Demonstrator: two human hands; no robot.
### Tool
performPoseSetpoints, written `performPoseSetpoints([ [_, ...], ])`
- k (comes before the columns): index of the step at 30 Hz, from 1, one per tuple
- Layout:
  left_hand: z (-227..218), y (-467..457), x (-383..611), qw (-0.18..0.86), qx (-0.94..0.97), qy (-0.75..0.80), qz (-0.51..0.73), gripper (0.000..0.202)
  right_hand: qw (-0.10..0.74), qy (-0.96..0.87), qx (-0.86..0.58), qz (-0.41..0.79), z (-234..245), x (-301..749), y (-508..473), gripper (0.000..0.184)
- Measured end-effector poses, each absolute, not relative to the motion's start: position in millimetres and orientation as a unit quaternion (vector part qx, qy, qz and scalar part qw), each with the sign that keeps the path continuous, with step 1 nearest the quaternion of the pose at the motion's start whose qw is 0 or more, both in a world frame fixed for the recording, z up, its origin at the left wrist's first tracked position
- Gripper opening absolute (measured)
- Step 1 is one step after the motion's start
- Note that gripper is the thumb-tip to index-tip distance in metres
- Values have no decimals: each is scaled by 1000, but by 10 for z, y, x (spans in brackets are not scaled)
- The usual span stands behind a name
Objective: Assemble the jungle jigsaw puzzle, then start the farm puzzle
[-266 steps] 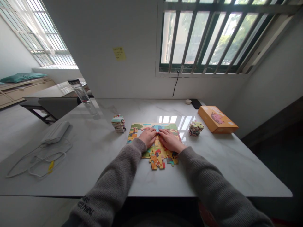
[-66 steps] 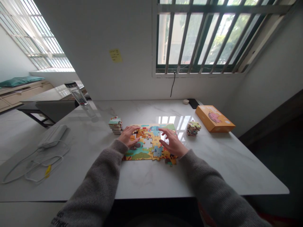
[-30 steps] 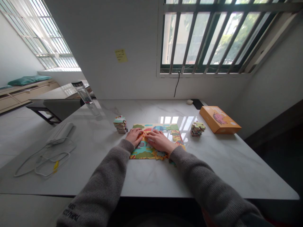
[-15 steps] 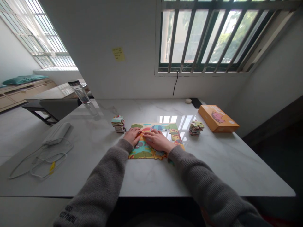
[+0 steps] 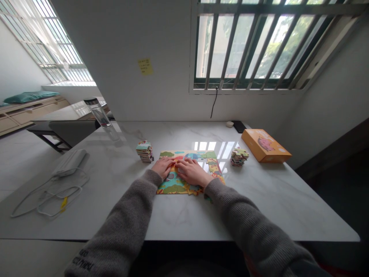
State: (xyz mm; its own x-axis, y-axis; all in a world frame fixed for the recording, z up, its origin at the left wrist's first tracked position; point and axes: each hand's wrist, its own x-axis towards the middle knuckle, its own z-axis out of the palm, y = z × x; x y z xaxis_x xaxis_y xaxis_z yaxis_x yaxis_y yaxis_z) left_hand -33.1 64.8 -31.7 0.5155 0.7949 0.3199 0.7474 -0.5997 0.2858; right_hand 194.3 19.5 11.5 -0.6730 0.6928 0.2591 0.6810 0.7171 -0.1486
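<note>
Grey ribbed-knit sleeves [image 5: 127, 219] run up from 6 o'clock to the person's two bare hands, which lie palm down and side by side on the cardboard jigsaw puzzle [image 5: 173, 187] at the middle of the desk [image 5: 259, 215]. The left hand [image 5: 163, 167] is flat, its fingers close together, and the right hand [image 5: 191, 172] lies at a slant with its fingers gently curved, their tips meeting the left hand's near the puzzle's centre. Neither hand pinches anything; whether a piece lies under the fingertips is hidden. Light, even pressure from the finger pads seems the best way to seat these thick, matte die-cut pieces without buckling their interlocking knobs. A squared stack of puzzle pieces [image 5: 145, 151] stands at 10 o'clock, and a looser stack of puzzle pieces [image 5: 239, 157] at 2 o'clock, with an orange cardboard puzzle box [image 5: 265, 146] just past it. At 9 o'clock, a white cable [image 5: 49, 204] loops across the polished, marble-veined surface, and a clear water bottle [image 5: 99, 115] stands farther off at 10 o'clock.
</note>
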Motion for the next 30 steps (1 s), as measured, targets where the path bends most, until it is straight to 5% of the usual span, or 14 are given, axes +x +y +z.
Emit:
performPoseSetpoints([
  [13, -115, 514, -275, 36, 883, 418, 209, 27, 260, -879, -384, 111, 259, 2221, 211, 17],
  [17, 47, 325, -143, 28, 884, 399, 241, 24, 212, -883, -400, 125, 357, 2469, 56, 17],
  [22, 104, 51, 134, 63, 916, 344, 197, 30, 135, -883, -426, 142, 357, 2650, -165, 47],
  [26, 54, -57, 272, 62, 929, 327, 159, 56, 102, -884, -435, 135, 350, 2666, -235, 46],
  [30, 31, -70, 302, 58, 929, 329, 161, 52, 91, -882, -437, 149, 379, 2632, -243, 46],
])
